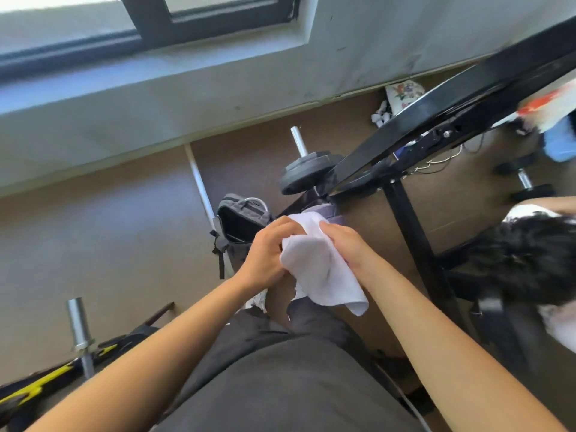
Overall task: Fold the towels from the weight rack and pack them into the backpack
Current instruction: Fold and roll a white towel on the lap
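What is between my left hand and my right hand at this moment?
A white towel, gripped by the left hand and the right hand on either side, as the head view shows.

Wall: pale grey painted wall (187, 98), scuffed and marked toward its right end.
Window: black-framed window (146, 20) across the top, bright with daylight.
Floor: smooth brown floor (103, 232), evenly lit.
Far right: black dumbbell with chrome handle (525, 180), lying on the floor.

A home gym corner. A black weight rack (436, 126) stands on brown flooring. Plate-loaded barbells (307, 171) and a dumbbell (526, 182) lie nearby.
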{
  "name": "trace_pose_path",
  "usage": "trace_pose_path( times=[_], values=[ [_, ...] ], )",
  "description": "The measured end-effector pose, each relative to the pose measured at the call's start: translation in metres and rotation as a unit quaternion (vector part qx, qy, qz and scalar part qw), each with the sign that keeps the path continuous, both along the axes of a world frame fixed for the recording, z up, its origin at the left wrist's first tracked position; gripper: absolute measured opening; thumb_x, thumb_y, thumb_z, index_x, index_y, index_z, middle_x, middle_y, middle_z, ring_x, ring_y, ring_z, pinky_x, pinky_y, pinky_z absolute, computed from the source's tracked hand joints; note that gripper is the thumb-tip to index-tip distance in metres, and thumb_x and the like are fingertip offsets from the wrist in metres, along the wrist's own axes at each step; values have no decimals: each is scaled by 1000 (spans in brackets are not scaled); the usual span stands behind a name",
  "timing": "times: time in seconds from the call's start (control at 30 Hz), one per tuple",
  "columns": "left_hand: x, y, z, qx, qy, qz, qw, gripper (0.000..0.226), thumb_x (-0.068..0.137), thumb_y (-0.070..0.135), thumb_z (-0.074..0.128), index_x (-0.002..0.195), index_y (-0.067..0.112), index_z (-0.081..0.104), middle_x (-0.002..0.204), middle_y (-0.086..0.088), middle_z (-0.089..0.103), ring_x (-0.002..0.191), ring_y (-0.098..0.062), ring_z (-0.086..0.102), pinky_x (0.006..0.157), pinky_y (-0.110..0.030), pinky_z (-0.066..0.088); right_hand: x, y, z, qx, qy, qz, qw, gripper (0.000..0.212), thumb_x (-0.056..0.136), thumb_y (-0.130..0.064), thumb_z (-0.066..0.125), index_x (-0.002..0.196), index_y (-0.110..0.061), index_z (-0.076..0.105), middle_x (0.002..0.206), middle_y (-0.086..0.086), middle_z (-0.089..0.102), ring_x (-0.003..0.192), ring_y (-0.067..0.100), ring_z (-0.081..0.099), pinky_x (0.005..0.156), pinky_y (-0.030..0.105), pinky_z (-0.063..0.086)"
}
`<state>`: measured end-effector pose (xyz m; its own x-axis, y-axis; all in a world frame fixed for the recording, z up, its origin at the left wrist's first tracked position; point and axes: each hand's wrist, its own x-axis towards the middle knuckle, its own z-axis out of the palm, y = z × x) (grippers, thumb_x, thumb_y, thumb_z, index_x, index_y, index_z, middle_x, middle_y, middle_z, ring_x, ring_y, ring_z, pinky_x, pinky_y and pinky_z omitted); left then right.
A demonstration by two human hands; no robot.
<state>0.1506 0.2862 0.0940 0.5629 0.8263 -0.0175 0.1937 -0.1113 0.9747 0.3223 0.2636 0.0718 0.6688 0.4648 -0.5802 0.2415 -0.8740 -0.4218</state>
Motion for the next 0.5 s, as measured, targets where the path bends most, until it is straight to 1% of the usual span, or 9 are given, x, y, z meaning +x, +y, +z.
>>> trace_pose_path(
  times=[0.03,0.1,0.2,0.23,0.27,0.3,0.37,0.43,0.5],
  values=[
    [-3,7,5,-11,11,-3,1000,11,85,21,76,81,27,67,83,18,64,75,-2,58,68,-25,46,-6,-1,7,35,50,14,998,30,102,-37,56,117,-12,63,104,3,66,99,21,64,90,36,54],
    [-9,23,6,-44,45,-10,998,24,88,22,71,72,31,55,70,16,59,64,-3,47,60,-24,40,-9,-6,29,78,192,87,975,45,100,-40,58,138,-17,55,122,-4,58,117,19,57,101,40,50],
    [-13,30,1,-43,116,9,992,27,92,14,65,71,8,49,67,-14,51,62,-13,35,55,-45,37,-9,-13,59,184,277,140,933,47,98,-43,61,140,-24,54,129,-5,62,120,19,61,100,40,54],
    [-14,32,1,-37,136,19,990,27,91,16,62,71,5,47,67,-18,50,61,-15,34,54,-48,38,-11,-15,70,206,304,163,916,50,95,-43,65,140,-25,53,130,-7,61,120,15,61,99,35,55],
    [-14,34,5,-26,148,33,988,28,89,21,59,69,4,47,64,-19,49,59,-16,34,54,-47,39,-16,-15,74,216,315,201,902,57,91,-44,70,142,-27,51,132,-11,59,120,8,59,97,26,53],
    [-13,35,11,-18,149,40,988,30,87,25,56,66,7,47,60,-15,48,57,-14,33,52,-43,38,-22,-15,75,205,292,253,899,68,85,-44,76,144,-29,46,134,-16,56,121,1,56,96,18,50],
    [-11,39,28,-8,159,45,986,32,84,22,57,57,20,40,53,2,38,52,-9,29,49,-24,30,-30,-15,71,210,244,316,893,84,75,-44,85,146,-37,39,136,-20,51,122,-6,51,97,10,45],
    [-9,43,43,-30,162,56,985,40,83,15,60,55,28,35,52,12,31,50,-9,30,49,-16,26,-40,-9,60,226,234,295,898,83,70,-39,90,138,-42,43,130,-20,57,117,-5,56,97,18,50],
    [-14,49,51,-79,149,81,982,39,82,13,58,53,28,36,51,13,32,51,-6,32,50,-14,27,-50,1,49,244,239,245,907,71,67,-41,89,128,-41,53,117,-18,65,107,0,64,91,31,57]
  ],
)
